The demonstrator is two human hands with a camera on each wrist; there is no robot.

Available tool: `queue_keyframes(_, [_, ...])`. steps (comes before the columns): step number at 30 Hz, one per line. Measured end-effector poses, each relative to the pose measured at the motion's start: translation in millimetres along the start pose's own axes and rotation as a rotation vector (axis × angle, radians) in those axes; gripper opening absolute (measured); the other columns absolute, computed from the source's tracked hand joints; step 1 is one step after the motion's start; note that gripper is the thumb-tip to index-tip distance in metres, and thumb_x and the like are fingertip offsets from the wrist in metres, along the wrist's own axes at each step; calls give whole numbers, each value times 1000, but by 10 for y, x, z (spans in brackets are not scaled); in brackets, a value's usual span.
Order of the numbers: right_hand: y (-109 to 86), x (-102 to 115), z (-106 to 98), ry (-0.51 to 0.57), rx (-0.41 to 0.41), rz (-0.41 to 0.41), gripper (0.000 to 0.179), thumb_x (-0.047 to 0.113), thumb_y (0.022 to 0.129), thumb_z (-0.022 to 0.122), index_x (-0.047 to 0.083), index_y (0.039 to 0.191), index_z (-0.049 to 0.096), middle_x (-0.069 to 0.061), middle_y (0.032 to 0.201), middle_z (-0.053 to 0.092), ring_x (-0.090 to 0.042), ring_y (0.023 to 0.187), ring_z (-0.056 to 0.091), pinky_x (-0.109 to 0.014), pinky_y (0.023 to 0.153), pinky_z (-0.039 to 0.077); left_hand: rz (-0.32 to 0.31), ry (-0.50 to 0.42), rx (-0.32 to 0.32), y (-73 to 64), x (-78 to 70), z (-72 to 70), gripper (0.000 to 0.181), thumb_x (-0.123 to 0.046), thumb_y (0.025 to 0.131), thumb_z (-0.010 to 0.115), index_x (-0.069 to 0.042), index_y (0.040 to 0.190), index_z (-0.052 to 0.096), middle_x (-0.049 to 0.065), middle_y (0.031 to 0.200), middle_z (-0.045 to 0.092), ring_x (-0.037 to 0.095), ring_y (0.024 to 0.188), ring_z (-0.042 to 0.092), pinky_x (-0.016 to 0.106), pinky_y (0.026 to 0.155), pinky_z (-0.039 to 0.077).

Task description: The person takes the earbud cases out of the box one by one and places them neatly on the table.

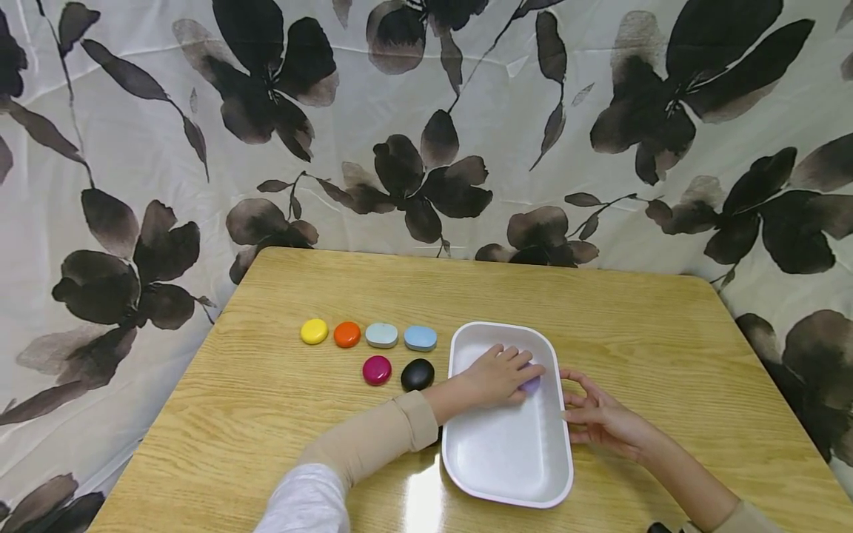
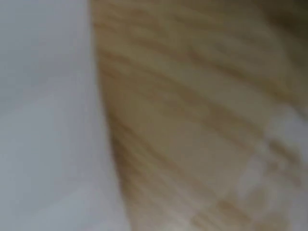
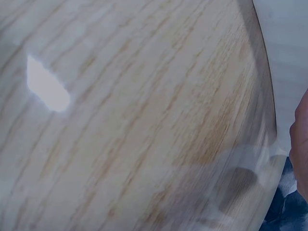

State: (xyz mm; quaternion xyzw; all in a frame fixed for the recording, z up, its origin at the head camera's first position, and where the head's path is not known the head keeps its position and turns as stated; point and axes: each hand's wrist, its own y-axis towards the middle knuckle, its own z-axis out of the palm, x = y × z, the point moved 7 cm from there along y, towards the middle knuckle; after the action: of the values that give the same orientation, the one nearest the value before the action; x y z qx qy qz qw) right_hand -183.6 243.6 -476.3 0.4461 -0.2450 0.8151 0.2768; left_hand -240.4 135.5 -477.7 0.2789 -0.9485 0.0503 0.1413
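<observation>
A white rectangular tray (image 1: 506,466) lies on the wooden table. Inside it, my left hand (image 1: 493,377) holds a smooth purple piece (image 1: 531,380) between thumb and fingers, near the tray's right wall; the fingers hide much of it. My right hand (image 1: 606,420) is beside the tray's right side, fingers spread and loosely bent, fingertips at the rim. In the blurred left wrist view only the tray's white side (image 2: 48,120) and table show. A strip of the right hand (image 3: 301,144) enters the right wrist view at its right edge.
Left of the tray lie rounded pieces: yellow (image 1: 314,332), orange (image 1: 346,334), pale grey-blue (image 1: 382,335), blue (image 1: 420,338), magenta (image 1: 377,370) and black (image 1: 417,374). The left sleeve (image 1: 380,433) partly covers another dark thing. A floral curtain (image 1: 506,111) hangs behind the table (image 1: 266,444).
</observation>
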Motion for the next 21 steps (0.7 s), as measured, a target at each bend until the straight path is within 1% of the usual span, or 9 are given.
queue_keyframes(3, [6,8,13,-9,-3,1,54,-8,92,35,22,131,13,-6,127,49,-25,108,55,-45,86,47,-20,8,-23,-62,44,-90,46,-49,92,38,-33,134,32,-8,119,39,9,103,41,25,86,35])
queue_keyframes(6, [12,14,25,-11,1,0,53,-8,92,34,22,131,14,-6,127,49,-24,107,56,-44,85,47,-36,3,-62,-152,112,-172,45,-48,92,39,-32,133,34,-7,118,41,10,101,42,26,86,36])
queue_keyframes(10, [17,18,36,-3,8,-9,53,-9,92,34,22,131,17,-6,125,51,-23,105,57,-44,84,48,-57,-40,-96,-328,276,-282,45,-46,92,41,-29,133,37,-4,118,42,13,103,43,29,89,36])
queue_keyframes(13, [19,15,33,5,9,-12,53,-10,91,35,22,131,20,-6,123,52,-22,103,57,-43,83,48,-88,-83,-107,-498,438,-353,44,-44,92,44,-26,132,39,-2,119,42,15,106,43,31,92,36])
queue_keyframes(16, [19,4,22,13,13,-9,54,-10,91,35,21,132,19,-5,121,52,-21,102,57,-42,83,48,-136,-122,-121,-695,596,-371,43,-42,91,46,-25,130,39,0,120,42,17,109,43,33,95,35])
queue_keyframes(21, [25,-21,3,24,13,5,55,-11,91,34,19,133,14,-5,121,52,-22,103,57,-43,84,48,-208,-154,-149,-1071,823,-287,42,-40,91,46,-22,128,42,4,122,43,21,110,43,36,94,35])
